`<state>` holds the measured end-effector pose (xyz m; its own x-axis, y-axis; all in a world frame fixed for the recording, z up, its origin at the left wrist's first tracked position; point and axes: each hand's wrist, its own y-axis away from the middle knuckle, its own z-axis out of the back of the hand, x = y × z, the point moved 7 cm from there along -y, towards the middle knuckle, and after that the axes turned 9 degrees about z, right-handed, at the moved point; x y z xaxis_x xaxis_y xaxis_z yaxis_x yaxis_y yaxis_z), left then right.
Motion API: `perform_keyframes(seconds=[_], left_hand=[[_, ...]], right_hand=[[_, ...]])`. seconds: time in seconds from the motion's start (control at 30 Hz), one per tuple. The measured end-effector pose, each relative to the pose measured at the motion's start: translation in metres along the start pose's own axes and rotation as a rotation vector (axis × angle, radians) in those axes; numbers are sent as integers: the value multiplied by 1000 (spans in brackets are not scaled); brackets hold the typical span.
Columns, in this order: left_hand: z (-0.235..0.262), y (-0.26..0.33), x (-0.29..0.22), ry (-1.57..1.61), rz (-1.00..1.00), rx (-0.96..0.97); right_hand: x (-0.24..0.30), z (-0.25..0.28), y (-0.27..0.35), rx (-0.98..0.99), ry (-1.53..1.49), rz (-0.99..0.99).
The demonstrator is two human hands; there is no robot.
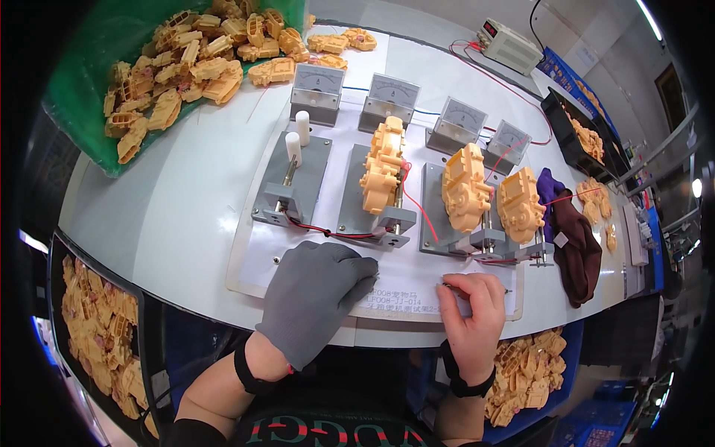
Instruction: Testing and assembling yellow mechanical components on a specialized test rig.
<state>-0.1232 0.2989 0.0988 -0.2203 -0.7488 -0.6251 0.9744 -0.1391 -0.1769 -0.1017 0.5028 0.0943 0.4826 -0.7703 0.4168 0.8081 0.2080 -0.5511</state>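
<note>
My left hand [316, 294], in a grey glove, lies over the front edge of a white fixture board [253, 272]. Its fingers are bent and drawn together, and whatever they might hold is hidden. My bare right hand [477, 309] rests at the board's front right, fingers loosely curled, thumb apart, nothing visible between them. Beyond my hands, three yellow gearbox-like plastic housings [384, 165], [466, 188], [520, 205] stand upright on grey test stands. The leftmost stand [309, 175] carries no housing, only two white pegs [293, 144]. Red wires run from the housings.
Four analog meters [392, 95] line the board's back. A green bin [82, 97] heaped with housings stands far left; more fill crates [97, 335], [525, 372] below the table edge. Brown cloth [577, 249] lies at right. A power supply [510, 46] sits far back.
</note>
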Motion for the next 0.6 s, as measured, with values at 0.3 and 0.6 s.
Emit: perform_keyframes(seconds=[0.3, 0.6], left_hand=[[1, 2, -3, -7, -53, -80], [-1, 4, -2, -1, -31, -94]], right_hand=[[-1, 0, 1, -39, 10, 3], [-2, 1, 2, -52, -2, -8]])
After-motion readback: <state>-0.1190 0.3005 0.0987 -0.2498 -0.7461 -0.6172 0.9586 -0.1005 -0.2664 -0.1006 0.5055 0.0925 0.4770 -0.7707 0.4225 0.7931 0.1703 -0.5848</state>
